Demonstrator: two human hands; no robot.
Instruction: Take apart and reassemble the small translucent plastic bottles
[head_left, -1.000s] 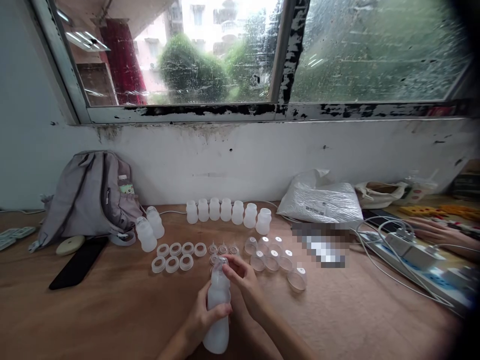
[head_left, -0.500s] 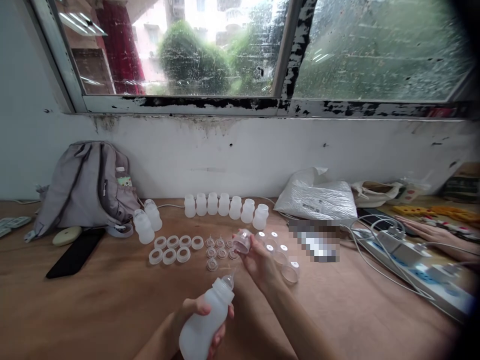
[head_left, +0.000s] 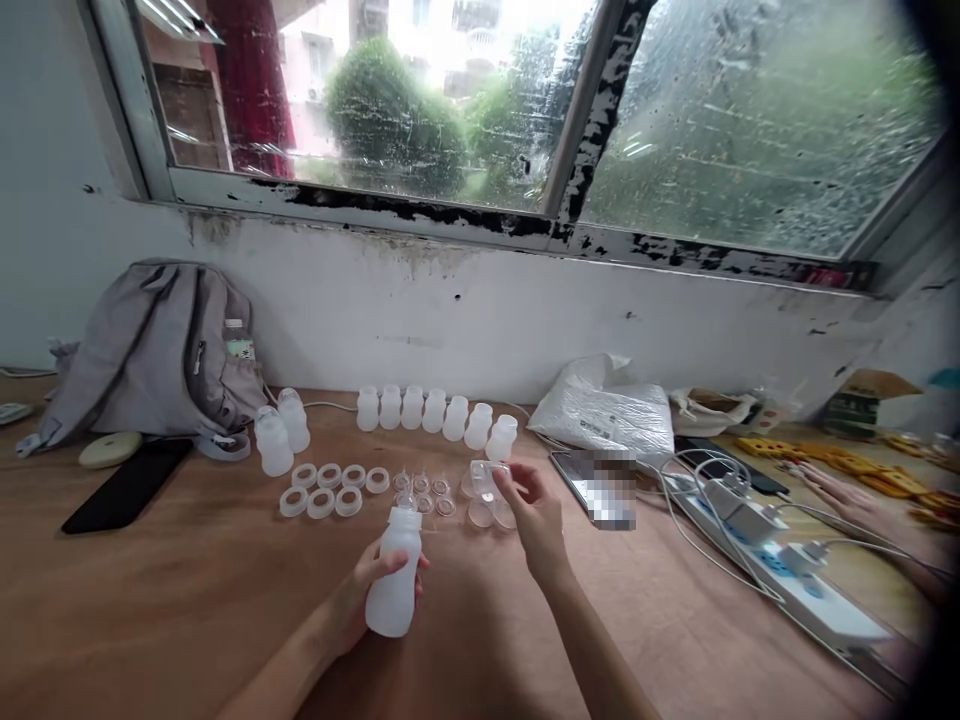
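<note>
A frosted white bottle (head_left: 393,595) with a ring and a clear nipple on top stands nearly upright in my left hand (head_left: 375,575), whose fingers wrap round its middle. To the right, my right hand (head_left: 536,515) pinches a clear cap (head_left: 489,480) above several clear caps (head_left: 481,514). Several clear nipples (head_left: 444,506) lie between the bottle top and the caps. Left of them are two rows of white rings (head_left: 321,502). Along the wall stands a row of frosted bottles (head_left: 412,408); two capped bottles (head_left: 274,442) are at the left.
A grey backpack (head_left: 150,360), a black phone (head_left: 127,485) and a round cream object (head_left: 110,450) lie left. At right are a silver parcel (head_left: 607,405), another phone (head_left: 592,490), a power strip (head_left: 802,580) with cables, and another person's hand (head_left: 855,500).
The bottle in my left hand has turned more upright. My right hand and its clear cap have shifted slightly right, away from the bottle. The view has tilted and shifted.
</note>
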